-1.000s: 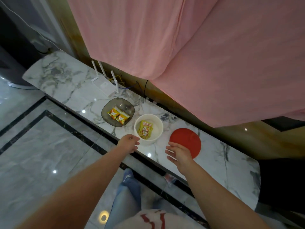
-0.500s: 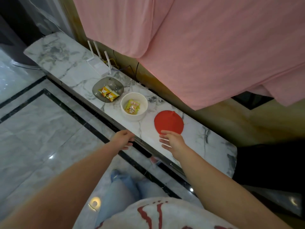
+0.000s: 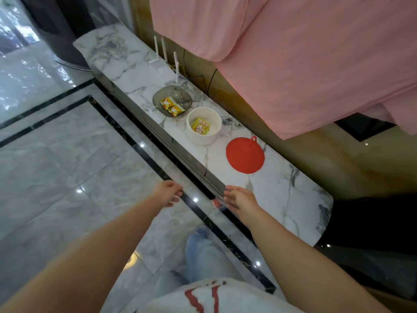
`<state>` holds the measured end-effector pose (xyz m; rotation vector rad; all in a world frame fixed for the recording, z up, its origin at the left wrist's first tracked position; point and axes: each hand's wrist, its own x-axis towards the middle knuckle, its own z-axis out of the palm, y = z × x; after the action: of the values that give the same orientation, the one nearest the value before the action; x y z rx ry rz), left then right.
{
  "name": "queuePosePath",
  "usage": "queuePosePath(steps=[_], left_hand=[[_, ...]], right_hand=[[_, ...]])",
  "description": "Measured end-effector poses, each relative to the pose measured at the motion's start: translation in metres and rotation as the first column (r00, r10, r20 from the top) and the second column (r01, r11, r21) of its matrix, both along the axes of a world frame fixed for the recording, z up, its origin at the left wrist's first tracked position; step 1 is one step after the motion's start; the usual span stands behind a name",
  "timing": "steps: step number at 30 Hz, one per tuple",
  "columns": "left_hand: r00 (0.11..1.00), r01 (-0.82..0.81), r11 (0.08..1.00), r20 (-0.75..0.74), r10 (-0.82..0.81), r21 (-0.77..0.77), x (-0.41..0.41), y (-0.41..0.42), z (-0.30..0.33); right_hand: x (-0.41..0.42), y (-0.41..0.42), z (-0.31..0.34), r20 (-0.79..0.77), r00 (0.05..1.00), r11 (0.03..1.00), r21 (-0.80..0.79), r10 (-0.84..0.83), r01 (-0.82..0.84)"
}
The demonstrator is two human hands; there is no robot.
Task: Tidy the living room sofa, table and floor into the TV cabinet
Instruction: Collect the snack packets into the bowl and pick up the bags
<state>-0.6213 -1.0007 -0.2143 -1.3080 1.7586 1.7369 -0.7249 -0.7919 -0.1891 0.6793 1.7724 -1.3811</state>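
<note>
Both hands are empty. The left hand hangs over the floor with loosely bent fingers. The right hand is spread at the front edge of the marble surface. On it sit a red mat, a white bowl and a grey dish with snack packs inside.

A: From where does the single head view look?
B: From above, steeply down toward 1 o'clock onto the long white marble cabinet top, rather near.
</note>
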Motion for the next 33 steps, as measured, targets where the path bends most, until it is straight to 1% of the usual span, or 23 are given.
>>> queuePosePath(steps=[3, 6, 8, 10, 13, 16, 23, 30, 33], left_hand=[[1.000, -0.029, 1.000, -0.006, 0.029, 0.004, 0.037, 0.007, -0.001], [0.996, -0.075, 0.997, -0.043, 0.076, 0.011, 0.068, 0.013, 0.004], [0.995, -0.083, 0.996, -0.054, 0.084, 0.018, 0.089, 0.018, 0.009], [0.992, -0.108, 0.994, -0.058, 0.109, 0.016, 0.112, 0.023, 0.012], [0.990, -0.136, 0.991, -0.039, 0.136, 0.000, 0.135, 0.029, 0.013], [0.988, -0.152, 0.988, -0.009, 0.152, 0.011, 0.152, 0.040, 0.012], [0.987, -0.158, 0.987, -0.023, 0.158, 0.008, 0.156, 0.061, 0.019], [0.976, -0.217, 0.976, 0.017, 0.216, 0.025, 0.130, 0.116, 0.011], [0.957, -0.291, 0.956, 0.029, 0.290, 0.045, 0.111, 0.153, 0.006]], right_hand=[[0.032, 0.011, -0.002, -0.020, 0.999, 1.000, 0.002, 0.029, -0.029], [0.061, 0.022, -0.002, -0.058, 0.997, 0.997, 0.052, 0.060, -0.057], [0.081, 0.028, -0.005, -0.043, 0.996, 0.992, 0.102, 0.077, -0.072], [0.103, 0.033, -0.004, -0.036, 0.993, 0.988, 0.105, 0.113, -0.108], [0.122, 0.036, -0.004, -0.071, 0.989, 0.988, 0.095, 0.132, -0.125], [0.136, 0.048, -0.003, -0.069, 0.987, 0.985, 0.104, 0.143, -0.135], [0.129, 0.076, -0.005, -0.054, 0.979, 0.972, 0.144, 0.197, -0.187], [0.090, 0.108, -0.017, -0.046, 0.929, 0.922, 0.148, 0.368, -0.358], [0.066, 0.128, -0.015, -0.046, 0.864, 0.858, 0.164, 0.501, -0.488]])
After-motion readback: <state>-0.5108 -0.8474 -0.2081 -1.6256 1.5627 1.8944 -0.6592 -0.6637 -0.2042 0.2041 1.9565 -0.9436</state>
